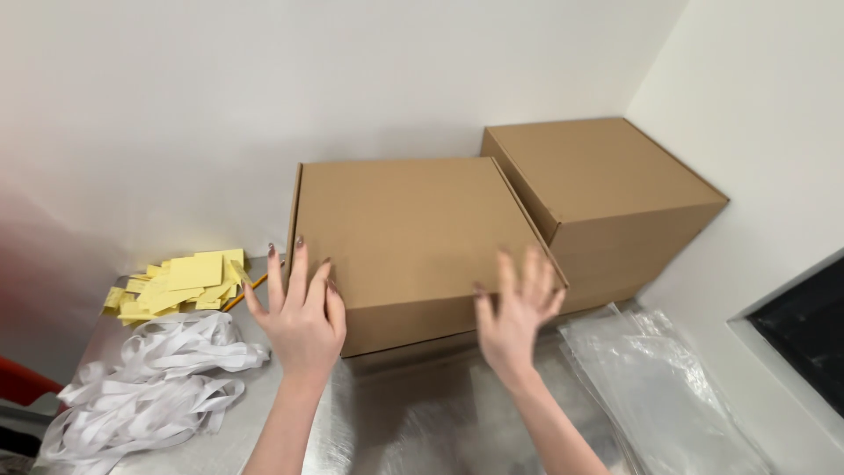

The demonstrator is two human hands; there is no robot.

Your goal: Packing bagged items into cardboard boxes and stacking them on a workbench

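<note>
Head view: both my hands spread open, fingers apart, gripping nothing. Left hand [301, 310] and right hand [517, 308] sit at the near front edge of the closed cardboard box [409, 230] on the metal table [400, 422]. Box looks light, stiff (corners probably crushable); best held by its side walls. Long axis runs left-right. A second box [607, 189] touches its right rear.

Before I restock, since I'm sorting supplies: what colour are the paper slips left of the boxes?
Pale yellow paper slips, clearest in the head view.
</note>
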